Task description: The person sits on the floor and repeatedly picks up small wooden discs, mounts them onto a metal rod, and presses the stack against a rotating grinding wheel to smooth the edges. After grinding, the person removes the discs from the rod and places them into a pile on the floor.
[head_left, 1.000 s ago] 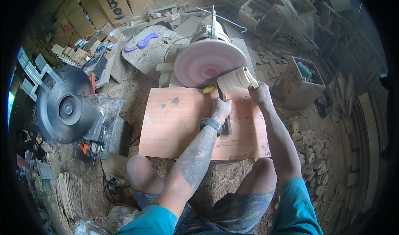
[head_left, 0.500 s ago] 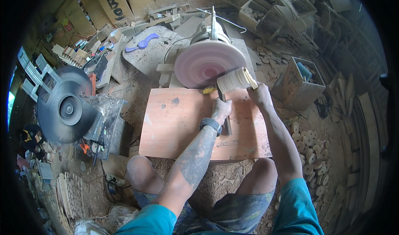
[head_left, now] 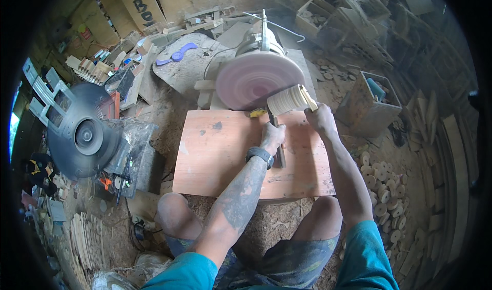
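Note:
A large disc sander (head_left: 241,80) with a pinkish, motion-blurred face stands in front of me. Against its lower right side lies a stack of pale round wooden discs (head_left: 286,101), with a flat wooden piece at its right end. My right hand (head_left: 320,118) is closed around that end. My left hand (head_left: 273,137) is wrapped around a dark narrow bar (head_left: 281,159), whose far end reaches the underside of the stack. Both hands are over a reddish-brown wooden board (head_left: 220,157). A small yellow piece (head_left: 257,112) sits at the board's far edge, beside the bar.
To the left a fan (head_left: 86,136) has blurred blades, near a dusty metal stand (head_left: 141,157). Many loose wooden discs (head_left: 387,192) are heaped at the right, below a wooden box (head_left: 369,105). A purple two-armed piece (head_left: 177,56) lies on a dusty panel behind.
The whole picture has shifted very slightly. Both hands keep their grips, and the stack stays by the sander's face.

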